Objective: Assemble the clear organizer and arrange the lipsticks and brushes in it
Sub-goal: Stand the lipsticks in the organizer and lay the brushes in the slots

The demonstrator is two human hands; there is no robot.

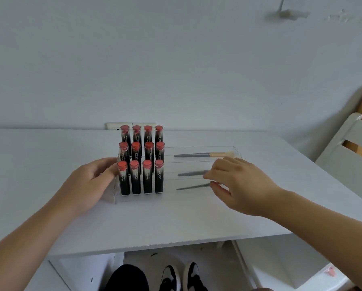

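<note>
White desk (175,223) against a plain white wall, with the clear organizer (196,162) sitting mid-desk. Its left side has twelve lipsticks (142,160) standing upright, three stepped rows of four. Three brushes (201,154) lie flat on the right side, one per tier. Left hand (89,181) rests against the organizer's left end, fingers loosely curved and touching the wall, not really gripping. Right hand (241,185) sits over the lower two brushes, fingers relaxed and a bit spread; can't tell if they're touching a handle.
</note>
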